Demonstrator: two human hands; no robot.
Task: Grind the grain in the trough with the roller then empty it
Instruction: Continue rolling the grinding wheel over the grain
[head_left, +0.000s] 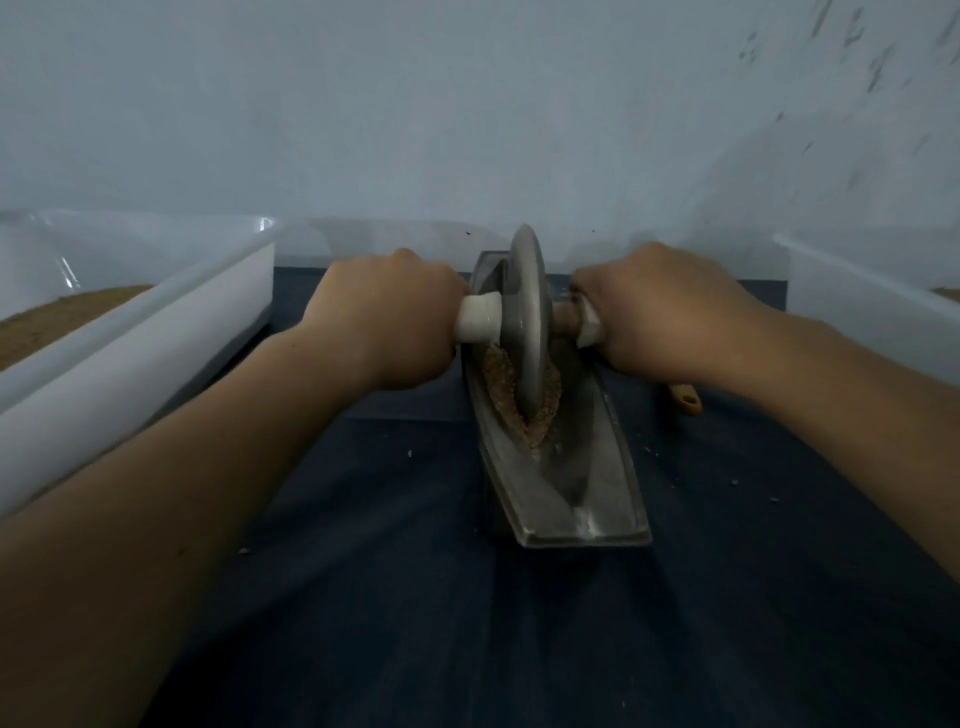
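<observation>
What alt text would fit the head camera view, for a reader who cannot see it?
A person's left grip and right grip, both bare hands, hold the handles of a grey disc roller standing in brown grain inside a narrow metal trough on a dark cloth. A left bin and a right bin, both white, flank it.

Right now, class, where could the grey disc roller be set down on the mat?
Bare dark blue mat lies between the grey boat-shaped metal trough and the white plastic tub at left, and before the trough's near end. Crowded right of the trough: a wooden handle lies there.
</observation>
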